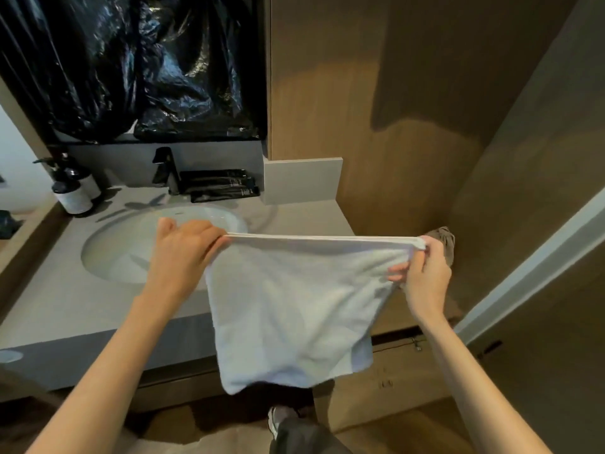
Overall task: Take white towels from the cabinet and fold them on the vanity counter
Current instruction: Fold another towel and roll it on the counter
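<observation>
The left hand point(183, 253) pinches one top corner of the towel point(291, 316), its curled fingertips hidden. The right hand point(425, 276) clamps the other corner, bunched between thumb and fingers. The one towel, taut between them, hangs in the air before the counter point(49, 306), covering part of its front edge. A grey-brown thing point(442, 235) behind the right hand is mostly hidden and hard to make out. Beyond are one sink point(124, 253), one faucet point(167, 172), two bottles point(73, 191), dark tubes point(219, 186) too blurred to count, and black plastic point(131, 60) cut off above. One shoe point(278, 421) shows below.
</observation>
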